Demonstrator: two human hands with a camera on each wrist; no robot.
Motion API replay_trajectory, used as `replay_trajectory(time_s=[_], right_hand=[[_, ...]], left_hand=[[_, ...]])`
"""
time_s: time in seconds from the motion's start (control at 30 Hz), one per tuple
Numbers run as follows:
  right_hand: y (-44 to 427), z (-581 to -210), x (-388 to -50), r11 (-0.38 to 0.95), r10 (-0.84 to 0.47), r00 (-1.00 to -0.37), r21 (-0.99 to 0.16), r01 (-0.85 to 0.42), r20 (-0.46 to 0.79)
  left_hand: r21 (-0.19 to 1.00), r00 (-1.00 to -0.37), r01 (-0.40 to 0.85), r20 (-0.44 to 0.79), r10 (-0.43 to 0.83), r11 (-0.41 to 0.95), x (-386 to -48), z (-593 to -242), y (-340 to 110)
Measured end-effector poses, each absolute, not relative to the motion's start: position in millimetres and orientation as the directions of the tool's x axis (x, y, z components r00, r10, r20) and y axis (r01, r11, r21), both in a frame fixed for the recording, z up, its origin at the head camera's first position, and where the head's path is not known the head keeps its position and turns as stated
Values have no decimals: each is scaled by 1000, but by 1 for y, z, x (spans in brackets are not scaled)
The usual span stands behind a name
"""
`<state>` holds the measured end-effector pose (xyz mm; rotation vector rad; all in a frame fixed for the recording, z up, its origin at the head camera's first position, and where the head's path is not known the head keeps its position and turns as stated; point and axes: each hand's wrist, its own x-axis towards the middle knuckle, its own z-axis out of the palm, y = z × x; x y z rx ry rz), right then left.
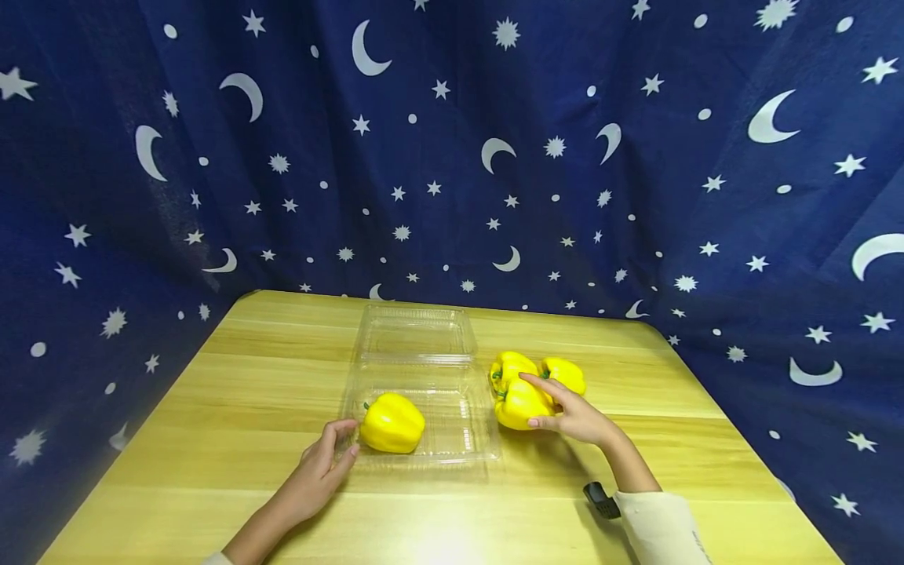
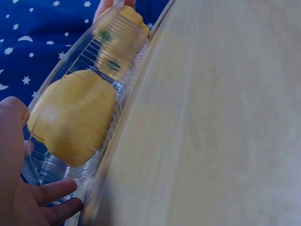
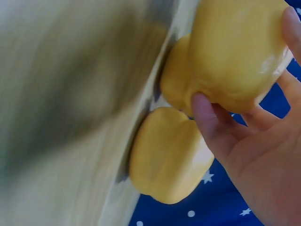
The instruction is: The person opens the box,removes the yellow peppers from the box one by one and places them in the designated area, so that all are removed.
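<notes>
My right hand (image 1: pixel 575 416) grips a yellow bell pepper (image 1: pixel 521 406), its thumb and fingers spread round the sides. Two more yellow bell peppers, one at the back left (image 1: pixel 510 366) and one at the back right (image 1: pixel 565 375), sit just behind it. A clear plastic clamshell container (image 1: pixel 462 439) lies unfolded on the table, and another yellow bell pepper (image 1: pixel 392 424) rests on its side in the near half, at the left. At that half's left edge, my left hand (image 1: pixel 318 471) touches the rim with relaxed fingers, close to the pepper (image 2: pixel 75 117).
The container's other half (image 1: pixel 417 333) lies open toward the back of the wooden table (image 1: pixel 212 439). A small black object (image 1: pixel 600 501) shows beside my right sleeve (image 1: pixel 660 526). Behind the table hangs a dark blue curtain (image 1: pixel 438 157) with moons and stars.
</notes>
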<state>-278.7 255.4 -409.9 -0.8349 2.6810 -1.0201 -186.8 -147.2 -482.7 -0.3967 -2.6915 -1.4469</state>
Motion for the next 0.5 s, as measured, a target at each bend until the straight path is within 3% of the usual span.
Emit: replay_trajectory(time_s=[0.5], right_hand=[[251, -425, -282, 607, -586, -810, -658, -446, 9]], left_hand=[[814, -964, 255, 173, 202, 522, -187, -482, -149]])
